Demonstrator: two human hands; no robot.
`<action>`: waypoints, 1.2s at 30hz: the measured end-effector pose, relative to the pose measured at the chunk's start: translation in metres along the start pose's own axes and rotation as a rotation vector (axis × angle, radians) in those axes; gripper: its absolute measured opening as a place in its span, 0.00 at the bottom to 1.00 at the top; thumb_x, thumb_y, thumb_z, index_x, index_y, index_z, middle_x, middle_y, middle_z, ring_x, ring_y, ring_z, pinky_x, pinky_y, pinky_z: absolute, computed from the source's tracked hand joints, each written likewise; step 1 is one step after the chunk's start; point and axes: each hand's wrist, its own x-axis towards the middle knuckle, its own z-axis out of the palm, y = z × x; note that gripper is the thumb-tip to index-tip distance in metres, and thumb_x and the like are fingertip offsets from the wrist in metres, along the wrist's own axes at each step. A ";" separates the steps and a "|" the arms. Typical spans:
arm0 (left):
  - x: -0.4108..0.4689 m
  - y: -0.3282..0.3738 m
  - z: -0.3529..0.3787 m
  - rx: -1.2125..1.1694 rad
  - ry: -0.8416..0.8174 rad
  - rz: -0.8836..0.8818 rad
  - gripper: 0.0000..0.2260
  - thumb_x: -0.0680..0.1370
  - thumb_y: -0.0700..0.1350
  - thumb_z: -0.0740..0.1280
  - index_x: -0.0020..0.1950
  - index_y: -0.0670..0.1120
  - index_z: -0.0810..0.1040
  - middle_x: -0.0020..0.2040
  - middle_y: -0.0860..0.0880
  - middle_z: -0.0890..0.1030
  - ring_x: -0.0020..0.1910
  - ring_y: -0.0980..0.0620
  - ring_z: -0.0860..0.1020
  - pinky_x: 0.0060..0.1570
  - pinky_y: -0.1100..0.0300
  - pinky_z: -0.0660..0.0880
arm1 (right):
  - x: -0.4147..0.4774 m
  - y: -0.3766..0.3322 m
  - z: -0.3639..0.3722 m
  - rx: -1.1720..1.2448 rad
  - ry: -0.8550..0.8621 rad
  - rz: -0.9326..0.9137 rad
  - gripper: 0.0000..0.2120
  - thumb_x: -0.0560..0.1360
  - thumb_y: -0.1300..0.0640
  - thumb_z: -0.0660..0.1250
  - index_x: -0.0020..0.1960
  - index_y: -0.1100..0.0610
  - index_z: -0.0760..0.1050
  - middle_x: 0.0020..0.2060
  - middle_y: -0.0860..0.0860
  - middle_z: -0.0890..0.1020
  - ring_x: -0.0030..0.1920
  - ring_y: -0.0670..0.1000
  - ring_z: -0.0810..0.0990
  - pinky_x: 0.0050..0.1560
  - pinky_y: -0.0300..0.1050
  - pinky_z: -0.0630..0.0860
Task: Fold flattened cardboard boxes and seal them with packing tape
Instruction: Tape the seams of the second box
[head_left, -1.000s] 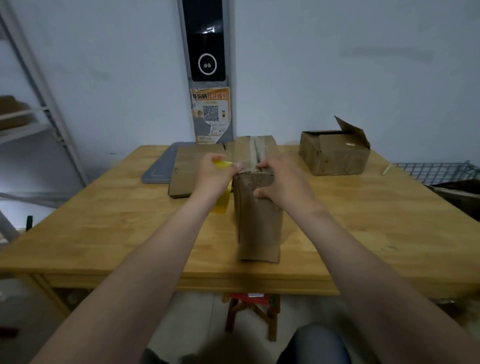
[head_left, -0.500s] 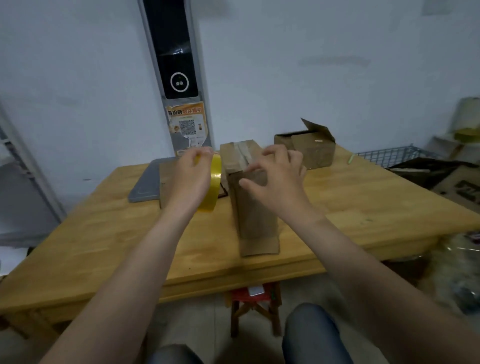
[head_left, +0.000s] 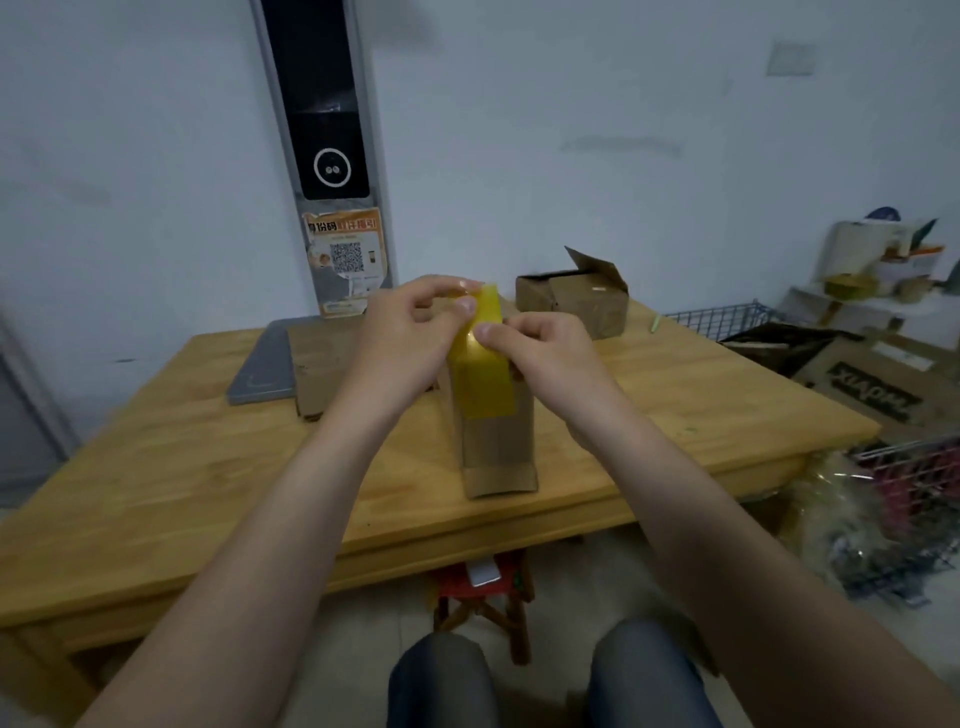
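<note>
The narrow box (head_left: 498, 452) stands upright on the table (head_left: 208, 467), long axis vertical, directly under the tape roll (head_left: 483, 374), which the left hand (head_left: 405, 332) pinches at its upper rim and the right hand (head_left: 545, 348) pinches on its near face.

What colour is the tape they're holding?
The tape is yellow, seen clearly in the head view.

The person's two forearms are bare from the lower edge of the view up to the wrists. The left hand (head_left: 400, 332) and the right hand (head_left: 545, 353) are uncovered, with short, plain nails showing at the thumbs. Both legs are clad in blue-grey trousers (head_left: 441, 680) of a denim-like fabric, seen at the knees only.
</note>
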 end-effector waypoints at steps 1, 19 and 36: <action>0.002 0.001 0.003 0.041 -0.007 -0.005 0.06 0.80 0.48 0.70 0.53 0.58 0.86 0.45 0.61 0.83 0.48 0.63 0.80 0.50 0.64 0.76 | 0.002 0.001 -0.007 -0.018 0.012 0.008 0.23 0.76 0.45 0.71 0.45 0.67 0.79 0.34 0.60 0.75 0.35 0.51 0.74 0.39 0.48 0.70; 0.019 0.026 0.047 0.178 -0.038 -0.306 0.02 0.75 0.47 0.77 0.43 0.50 0.86 0.33 0.61 0.83 0.38 0.62 0.79 0.35 0.68 0.75 | 0.024 0.028 -0.097 -0.081 -0.243 -0.005 0.21 0.75 0.38 0.70 0.48 0.57 0.86 0.41 0.55 0.87 0.44 0.57 0.85 0.48 0.56 0.81; 0.030 0.013 0.037 0.114 0.053 -0.401 0.04 0.78 0.47 0.75 0.42 0.52 0.86 0.44 0.51 0.85 0.44 0.49 0.73 0.41 0.56 0.73 | 0.019 0.039 -0.089 -0.392 -0.351 -0.448 0.40 0.67 0.52 0.81 0.71 0.38 0.63 0.59 0.38 0.71 0.55 0.35 0.70 0.51 0.27 0.65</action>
